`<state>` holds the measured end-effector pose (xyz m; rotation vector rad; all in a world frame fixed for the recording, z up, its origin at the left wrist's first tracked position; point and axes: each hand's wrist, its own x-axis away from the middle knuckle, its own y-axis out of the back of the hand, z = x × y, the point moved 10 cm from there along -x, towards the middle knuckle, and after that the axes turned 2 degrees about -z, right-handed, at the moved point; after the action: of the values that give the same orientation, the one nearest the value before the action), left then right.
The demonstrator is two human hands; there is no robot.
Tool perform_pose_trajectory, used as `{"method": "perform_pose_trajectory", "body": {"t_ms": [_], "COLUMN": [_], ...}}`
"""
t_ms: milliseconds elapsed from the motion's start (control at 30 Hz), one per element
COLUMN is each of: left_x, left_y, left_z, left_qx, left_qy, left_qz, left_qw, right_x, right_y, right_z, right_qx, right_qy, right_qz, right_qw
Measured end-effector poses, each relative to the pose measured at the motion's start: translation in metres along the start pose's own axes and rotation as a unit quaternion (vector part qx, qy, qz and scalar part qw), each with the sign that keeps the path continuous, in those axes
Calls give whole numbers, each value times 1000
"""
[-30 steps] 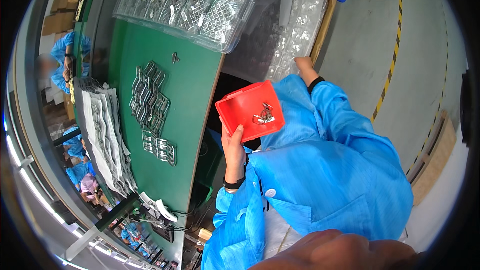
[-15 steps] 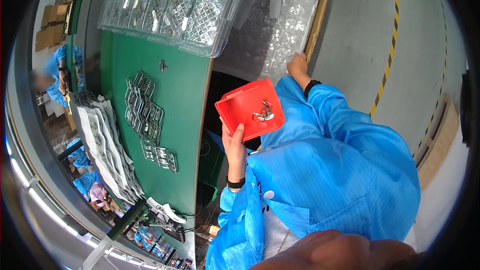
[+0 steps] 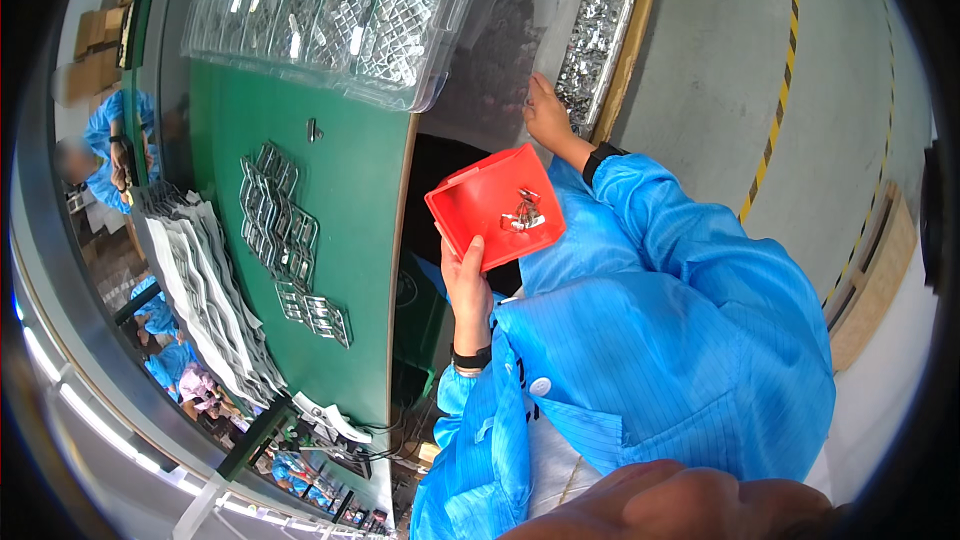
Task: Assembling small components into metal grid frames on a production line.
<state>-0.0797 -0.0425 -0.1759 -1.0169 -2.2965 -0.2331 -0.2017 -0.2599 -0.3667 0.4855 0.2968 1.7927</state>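
My left hand grips the near edge of a red plastic bin, thumb over its rim. A few small shiny metal clips lie in the bin, which is tilted. Beyond it my right hand is closed on the edge of a clear plastic sheet. The sheet is folded toward the left. Beside that hand, a cardboard box shows many small silvery metal parts along its right side.
A green table on the left carries linked metal pieces, a small dark part and stacked clear trays. Paper-interleaved metal strips stand at its far edge. Co-workers in blue are beyond it.
My right hand has moved left with the plastic sheet, uncovering the metal parts in the box. The red bin in my left hand has shifted slightly up and left.
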Motion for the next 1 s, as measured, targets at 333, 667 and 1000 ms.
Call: {"method": "perform_pose_trajectory", "body": {"t_ms": [333,667,1000], "left_x": [-12,-16,-23], "left_y": [5,2,9], "left_z": [9,10,17], "left_qx": [-7,8,-2], "left_qy": [15,15,26], "left_qz": [19,8,-3], "left_qw": [1000,1000,1000], "right_x": [6,8,5], "right_y": [-6,-8,4], "right_z": [-15,-9,-37], "right_qx": [10,-13,-6], "right_qy": [38,48,36], "right_qz": [26,59,37], "right_qw": [999,997,999]}}
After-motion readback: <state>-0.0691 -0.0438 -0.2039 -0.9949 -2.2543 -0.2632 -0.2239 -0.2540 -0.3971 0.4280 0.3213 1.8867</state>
